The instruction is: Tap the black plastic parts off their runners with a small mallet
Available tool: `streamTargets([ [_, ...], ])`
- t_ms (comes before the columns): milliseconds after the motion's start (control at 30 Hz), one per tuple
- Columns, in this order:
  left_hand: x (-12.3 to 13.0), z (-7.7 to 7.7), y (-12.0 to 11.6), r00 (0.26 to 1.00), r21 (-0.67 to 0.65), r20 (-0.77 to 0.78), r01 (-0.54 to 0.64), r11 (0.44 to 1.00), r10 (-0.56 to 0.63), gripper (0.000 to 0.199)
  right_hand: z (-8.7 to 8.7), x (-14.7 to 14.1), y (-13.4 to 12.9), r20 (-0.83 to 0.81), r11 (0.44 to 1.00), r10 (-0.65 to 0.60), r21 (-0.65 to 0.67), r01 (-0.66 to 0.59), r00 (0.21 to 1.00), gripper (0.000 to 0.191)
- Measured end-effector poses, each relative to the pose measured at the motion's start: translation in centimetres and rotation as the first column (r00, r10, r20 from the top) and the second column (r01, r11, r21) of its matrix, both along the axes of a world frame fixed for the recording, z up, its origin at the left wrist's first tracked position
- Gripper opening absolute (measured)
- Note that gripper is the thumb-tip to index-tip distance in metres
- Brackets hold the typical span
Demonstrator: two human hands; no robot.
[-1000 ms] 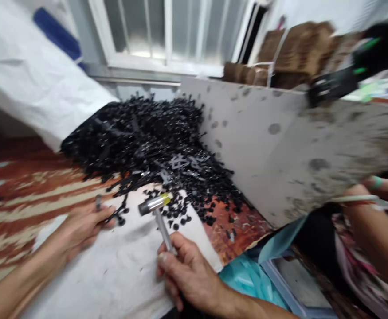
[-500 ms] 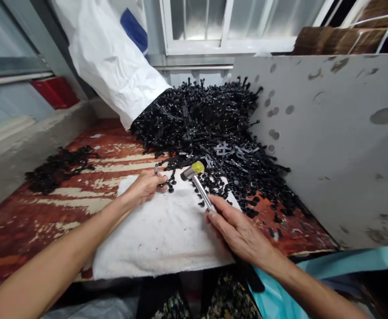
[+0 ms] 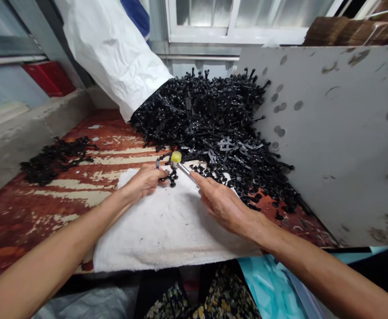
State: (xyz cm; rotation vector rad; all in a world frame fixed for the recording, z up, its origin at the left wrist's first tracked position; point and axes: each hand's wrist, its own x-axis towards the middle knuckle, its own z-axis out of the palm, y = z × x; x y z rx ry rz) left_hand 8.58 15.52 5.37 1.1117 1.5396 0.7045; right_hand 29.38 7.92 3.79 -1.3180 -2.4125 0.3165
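My left hand (image 3: 149, 179) pinches a black branched plastic piece (image 3: 172, 178) with round knobs, held at the upper edge of a white cloth (image 3: 154, 230). Gripped by its metal handle in my right hand (image 3: 222, 201) is a small mallet (image 3: 176, 158) with a yellow face. Its head is at the black piece, just right of my left fingers; whether the two touch, I cannot tell. Small loose black parts (image 3: 210, 170) lie along the cloth's upper right edge, beyond my right hand.
A large heap of black plastic pieces (image 3: 203, 110) spills from a white sack (image 3: 114, 62). Another dark pile (image 3: 56, 159) lies at left on the worn red tabletop (image 3: 67, 195). A grey spotted board (image 3: 340, 146) stands along the right side. Turquoise plastic (image 3: 267, 283) shows below the table edge.
My right hand has swung the mallet left and down, from over the cloth to the black piece by my left fingers. My left hand stays in place. The view has shifted slightly.
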Motion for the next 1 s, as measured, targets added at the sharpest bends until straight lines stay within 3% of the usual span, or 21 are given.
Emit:
streamTargets([
  [100,0.0,0.1,0.0,1.0,-0.038,-0.012,-0.018,0.999,0.018,0.007,0.4,-0.3,-0.1,0.053,0.997,-0.049,0.055,0.047,0.997,0.068],
  [200,0.0,0.1,0.1,0.999,-0.042,-0.037,-0.041,0.998,0.039,0.004,0.7,-0.3,0.1,0.179,0.999,-0.05,-0.006,0.052,0.983,0.068],
  [300,-0.1,0.2,0.1,0.999,-0.067,-0.036,-0.042,0.997,0.039,0.005,0.9,-0.1,0.3,0.036,0.998,-0.011,0.069,0.008,0.999,0.064],
  [400,-0.2,0.4,0.2,0.999,-0.101,-0.023,-0.027,0.995,0.025,0.012,0.9,-0.2,0.2,-0.097,0.984,-0.046,0.166,0.062,0.994,0.06],
  [567,-0.4,0.0,0.4,0.999,-0.087,-0.035,-0.028,0.996,0.025,0.014,1.0,-0.3,0.5,0.131,0.999,-0.04,-0.026,0.043,0.991,0.064],
  [733,-0.6,-1.0,0.6,0.999,0.003,0.048,-0.021,1.0,0.021,0.014,1.3,0.1,0.5,-0.119,0.995,-0.026,0.094,0.037,0.993,0.062],
  [900,-0.4,-0.6,0.3,0.999,0.04,-0.044,-0.014,0.999,0.016,0.016,0.4,0.3,0.4,0.069,0.998,-0.037,-0.047,0.04,0.997,0.066],
  [1000,-0.3,-0.5,0.2,0.999,0.046,-0.038,-0.017,0.999,0.019,0.015,0.3,0.2,0.3,-0.013,1.0,-0.018,0.004,0.018,1.0,0.064],
])
